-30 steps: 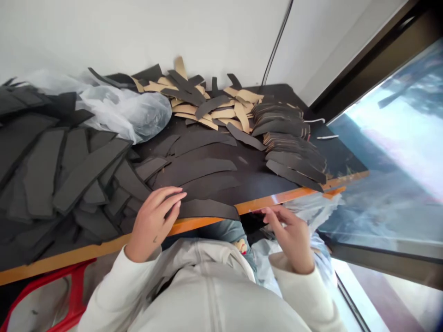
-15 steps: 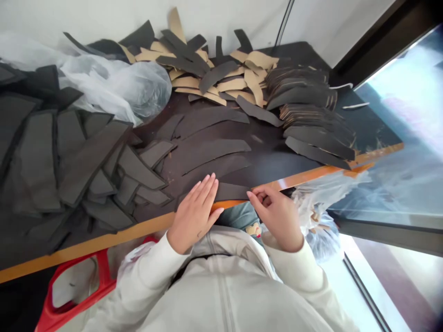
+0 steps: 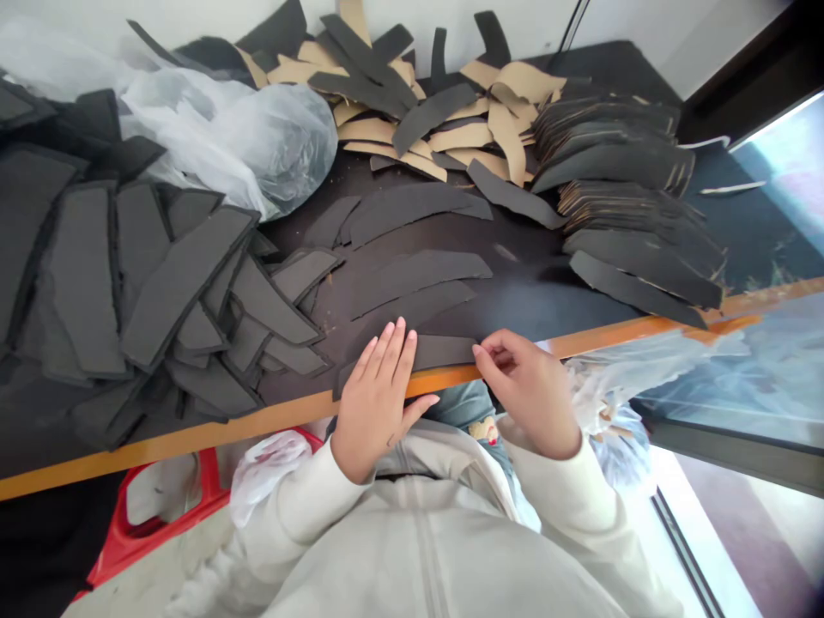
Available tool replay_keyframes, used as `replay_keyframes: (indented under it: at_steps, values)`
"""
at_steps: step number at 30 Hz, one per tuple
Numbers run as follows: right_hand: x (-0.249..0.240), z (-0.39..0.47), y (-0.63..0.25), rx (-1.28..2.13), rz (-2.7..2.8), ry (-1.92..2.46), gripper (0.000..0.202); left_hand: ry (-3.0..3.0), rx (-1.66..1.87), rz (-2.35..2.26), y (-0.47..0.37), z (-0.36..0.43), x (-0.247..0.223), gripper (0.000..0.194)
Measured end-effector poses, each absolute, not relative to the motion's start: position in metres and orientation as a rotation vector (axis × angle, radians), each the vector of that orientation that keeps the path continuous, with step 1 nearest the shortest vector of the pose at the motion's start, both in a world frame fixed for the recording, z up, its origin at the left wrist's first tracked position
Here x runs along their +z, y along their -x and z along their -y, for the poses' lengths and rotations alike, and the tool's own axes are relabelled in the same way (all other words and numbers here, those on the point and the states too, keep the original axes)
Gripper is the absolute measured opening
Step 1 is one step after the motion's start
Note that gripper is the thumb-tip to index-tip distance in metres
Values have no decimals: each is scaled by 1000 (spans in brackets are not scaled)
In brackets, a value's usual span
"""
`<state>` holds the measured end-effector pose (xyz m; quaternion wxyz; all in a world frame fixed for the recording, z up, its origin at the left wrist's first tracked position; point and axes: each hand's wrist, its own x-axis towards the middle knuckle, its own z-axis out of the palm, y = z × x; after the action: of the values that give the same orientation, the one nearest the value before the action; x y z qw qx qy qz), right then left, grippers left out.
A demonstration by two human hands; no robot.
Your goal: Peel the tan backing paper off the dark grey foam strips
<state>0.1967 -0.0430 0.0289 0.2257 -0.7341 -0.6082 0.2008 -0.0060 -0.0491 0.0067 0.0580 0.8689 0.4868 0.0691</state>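
Note:
A dark curved foam strip (image 3: pixel 444 350) lies along the front edge of the table. My left hand (image 3: pixel 379 386) rests flat on its left part, fingers stretched out and the thumb spread to the side. At the strip's right end, my right hand (image 3: pixel 524 378) pinches the tip between thumb and fingers. Just behind are more dark curved strips (image 3: pixel 425 279), lying flat and partly overlapping. Farther back another long strip (image 3: pixel 412 210) lies beside a shorter piece.
Thick dark foam pieces (image 3: pixel 186 292) are heaped on the left. Clear plastic bags (image 3: pixel 283 137) sit behind them. Black and tan strips (image 3: pixel 444 129) pile against the wall, with stacked strips (image 3: pixel 631 215) at right. A red stool (image 3: pixel 206 489) stands below the table (image 3: pixel 245 421).
The camera view has shifted, so the table contents appear farther right. Both hands keep nearly the same positions on the strip, the left flat and the right pinching its end.

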Motion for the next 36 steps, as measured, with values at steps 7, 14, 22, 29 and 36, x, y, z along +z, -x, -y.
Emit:
replay_keyframes:
  at_steps: [7, 14, 22, 29, 36]
  values:
    - [28, 41, -197, 547, 1688, 2035, 22, -2623, 294, -1439, -13, 47, 10, 85]
    - [27, 41, -194, 488, 1722, 2065, 23, -2690, 227, -1348, -18, 39, 3, 86]
    - [27, 41, -191, 474, 1736, 2062, 23, -2690, 228, -1373, -19, 41, 2, 83]
    - [28, 38, -195, 497, 1804, 2059, 20, -2659, 219, -1364, -20, 39, 3, 79]
    - [30, 35, -189, 397, 2003, 2137, 20, -2648, 235, -1367, -21, 41, 2, 80]
